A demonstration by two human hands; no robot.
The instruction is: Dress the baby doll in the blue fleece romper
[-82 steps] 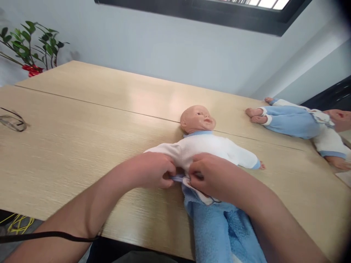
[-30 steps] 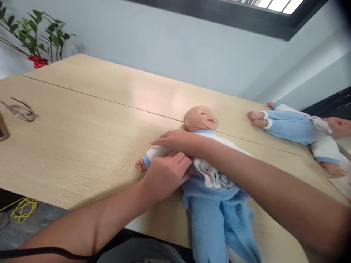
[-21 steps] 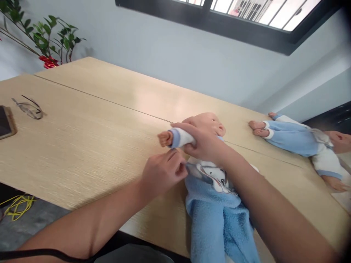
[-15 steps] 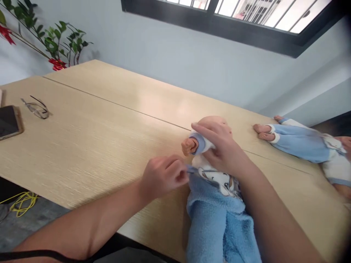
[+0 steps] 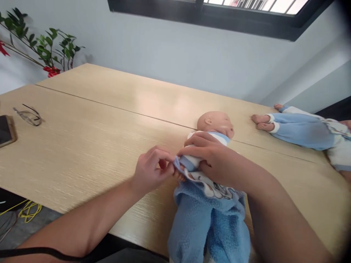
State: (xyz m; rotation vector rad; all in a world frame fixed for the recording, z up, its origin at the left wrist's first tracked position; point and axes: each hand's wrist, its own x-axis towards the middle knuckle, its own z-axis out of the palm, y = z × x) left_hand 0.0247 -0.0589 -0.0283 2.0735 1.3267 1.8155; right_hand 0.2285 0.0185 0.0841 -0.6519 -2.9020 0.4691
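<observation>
A baby doll (image 5: 212,122) lies on the table before me, its head toward the wall and turned right. It wears a white shirt (image 5: 199,176) with an animal print and blue fleecy trousers (image 5: 190,219). My left hand (image 5: 152,170) pinches the shirt's light-blue edge (image 5: 177,162) between thumb and fingers, pulling it away from the body. The doll's small hand (image 5: 179,176) pokes out right beside that edge. My right hand (image 5: 216,155) lies over the doll's chest, its fingers closed around the sleeved arm (image 5: 190,162). Part of the sleeve is hidden under my fingers.
A second doll in blue trousers (image 5: 304,129) lies at the right. Glasses (image 5: 31,116) and a phone (image 5: 5,130) rest at the table's left. A plant (image 5: 51,49) stands behind the far left corner. Yellow cable (image 5: 30,210) lies on the floor.
My right hand has moved the doll's arm down from beside its head to the shirt's edge. The left hand still pinches the edge, now slightly higher. The doll's face has come into view.
</observation>
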